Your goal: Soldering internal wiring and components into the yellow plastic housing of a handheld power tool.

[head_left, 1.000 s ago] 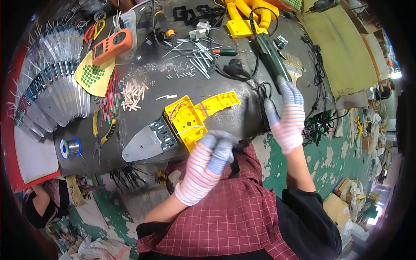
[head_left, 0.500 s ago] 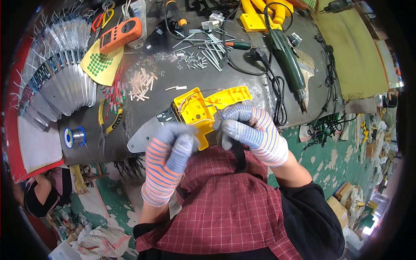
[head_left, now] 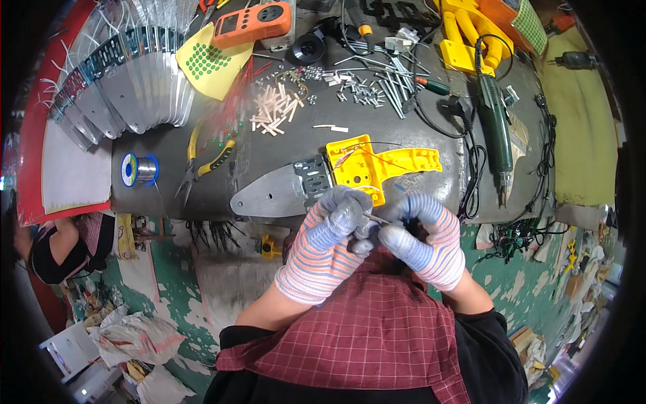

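Observation:
Both hands wear striped knit gloves with grey fingertips and meet at the table's near edge. My left hand (head_left: pixel 326 239) is closed, its fingertips pinching one end of a thin dark wire (head_left: pixel 377 219). The fingers of my right hand (head_left: pixel 427 236) pinch the wire's other end; a short blue wire tip shows above them. Just beyond lies an open yellow plastic housing (head_left: pixel 360 165) with a handle to the right and thin red and dark wires inside. A flat grey metal plate (head_left: pixel 269 192) with a slotted bracket extends from its left side.
Pliers (head_left: pixel 202 158) and a solder spool (head_left: pixel 140 170) lie left. Behind are pale tubes (head_left: pixel 274 109), loose screws (head_left: pixel 360 91) and an orange meter (head_left: pixel 252 25). Metal plates (head_left: pixel 128 87) fan out far left. A green power tool (head_left: pixel 494 128) and black cables (head_left: pixel 544 148) lie right.
My left hand has moved in from the left to meet the right hand at the wire. The view has shifted, so the table things appear farther right.

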Motion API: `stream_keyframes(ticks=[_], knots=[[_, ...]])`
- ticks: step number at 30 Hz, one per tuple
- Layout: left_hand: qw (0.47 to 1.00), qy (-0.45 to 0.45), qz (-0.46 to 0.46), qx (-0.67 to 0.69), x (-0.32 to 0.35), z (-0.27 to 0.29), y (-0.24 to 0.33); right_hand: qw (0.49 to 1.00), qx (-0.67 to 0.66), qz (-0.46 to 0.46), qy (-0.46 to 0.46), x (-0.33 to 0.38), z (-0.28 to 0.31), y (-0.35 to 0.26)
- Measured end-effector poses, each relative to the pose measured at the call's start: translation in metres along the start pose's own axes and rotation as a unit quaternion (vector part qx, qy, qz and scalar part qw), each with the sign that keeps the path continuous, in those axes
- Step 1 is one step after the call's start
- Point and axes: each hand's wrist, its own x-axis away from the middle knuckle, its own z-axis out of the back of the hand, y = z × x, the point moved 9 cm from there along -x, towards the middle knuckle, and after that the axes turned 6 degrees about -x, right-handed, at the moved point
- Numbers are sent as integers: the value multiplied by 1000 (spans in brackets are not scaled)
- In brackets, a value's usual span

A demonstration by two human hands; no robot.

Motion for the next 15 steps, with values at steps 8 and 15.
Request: stream_keyframes(ticks=[8,15], knots=[[611,96,-312,-721,6,-25,118,996,-3,34,80,0,16,18],[404,20,-393,-826,-57,-28,142,989,-84,-13,124,-1,28,32]])
